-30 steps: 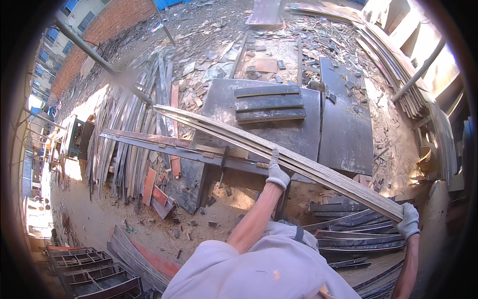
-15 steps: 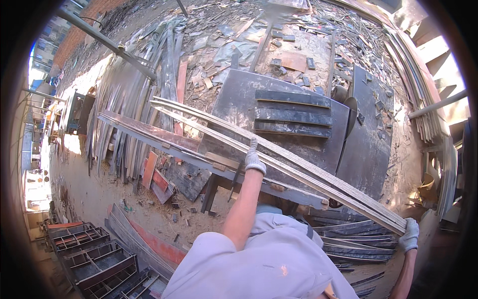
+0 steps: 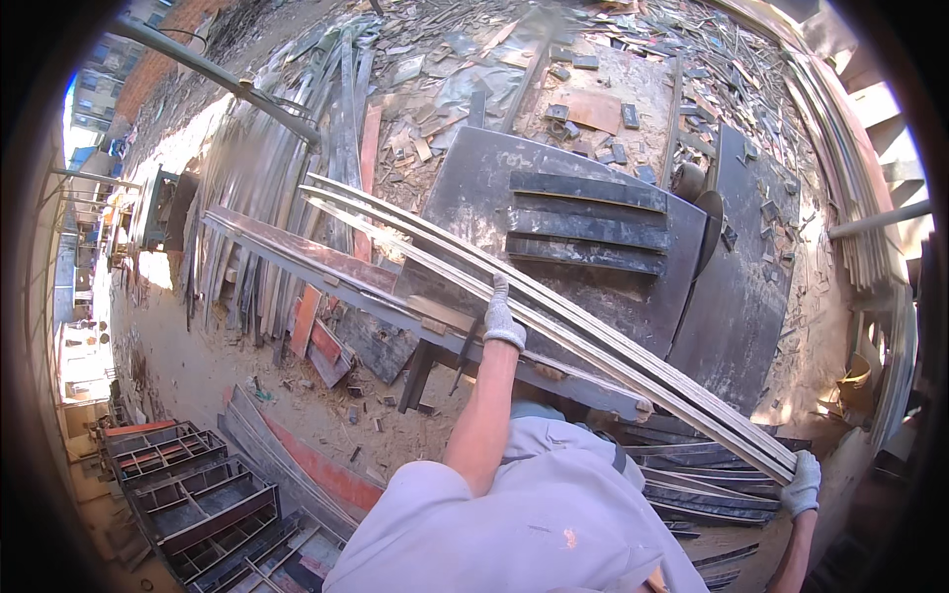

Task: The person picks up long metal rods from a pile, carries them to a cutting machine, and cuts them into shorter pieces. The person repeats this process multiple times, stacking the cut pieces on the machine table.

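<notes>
Pale wooden strips [image 3: 554, 326] (seemingly rough-sawn) over a dark, matt metal table [image 3: 593, 227].

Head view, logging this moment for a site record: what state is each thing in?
Long thin strips: bundled, lifted, held slanting over the table.
Left hand: gloved, gripping the strips midway.
Right hand: gloved, holding the strips' near end.
Dark table: three flat boards lying on top.

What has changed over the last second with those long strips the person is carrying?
The bundle of long thin strips has slid forward and to the left across the dark table, its far end now reaching further out past the table's edge. The left hand sits higher in the view; the right hand is still at the near end. Both gloved hands keep their grip, and the table's dark slats lie as before.
</notes>
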Demonstrator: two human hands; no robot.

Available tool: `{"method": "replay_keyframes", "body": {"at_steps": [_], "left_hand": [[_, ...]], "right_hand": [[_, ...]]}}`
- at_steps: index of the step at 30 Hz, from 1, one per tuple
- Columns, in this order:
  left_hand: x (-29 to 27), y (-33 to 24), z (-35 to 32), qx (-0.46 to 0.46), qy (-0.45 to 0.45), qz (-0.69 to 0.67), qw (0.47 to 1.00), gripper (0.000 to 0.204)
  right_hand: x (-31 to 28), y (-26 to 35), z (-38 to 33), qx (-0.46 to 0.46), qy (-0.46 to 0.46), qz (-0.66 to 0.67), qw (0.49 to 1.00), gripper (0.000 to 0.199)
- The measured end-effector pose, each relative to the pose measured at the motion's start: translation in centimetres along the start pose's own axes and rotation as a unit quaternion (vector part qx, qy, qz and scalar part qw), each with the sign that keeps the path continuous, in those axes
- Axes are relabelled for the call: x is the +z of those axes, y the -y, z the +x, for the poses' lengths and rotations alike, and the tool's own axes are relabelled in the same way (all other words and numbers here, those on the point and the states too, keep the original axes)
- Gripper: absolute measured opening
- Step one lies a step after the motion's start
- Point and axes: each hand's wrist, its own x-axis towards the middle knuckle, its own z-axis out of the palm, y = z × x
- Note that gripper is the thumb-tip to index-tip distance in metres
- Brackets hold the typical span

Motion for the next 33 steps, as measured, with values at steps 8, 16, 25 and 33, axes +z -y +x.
{"method": "replay_keyframes", "body": {"at_steps": [8, 16, 25, 33], "left_hand": [[-0.7, -0.5, 0.3, 0.018, 0.063, -0.076, 0.995, 0.041], [-0.3, -0.3, 0.9, 0.018, -0.082, -0.05, 0.995, 0.051], [-0.6, -0.1, -0.7, 0.032, -0.014, -0.064, 0.997, 0.042], [0.6, -1.9, -0.9, -0.019, -0.031, -0.064, 0.997, 0.025]], "right_hand": [[-0.6, -0.4, 0.4, -0.009, 0.043, -0.01, 0.999, 0.05], [1.0, 0.3, -0.5, 0.014, 0.049, 0.027, 0.998, 0.041], [-0.5, 0.8, -0.8, -0.001, 0.054, -0.001, 0.999, 0.04], [0.8, 0.7, -1.9, -0.003, 0.042, -0.021, 0.999, 0.045]]}}
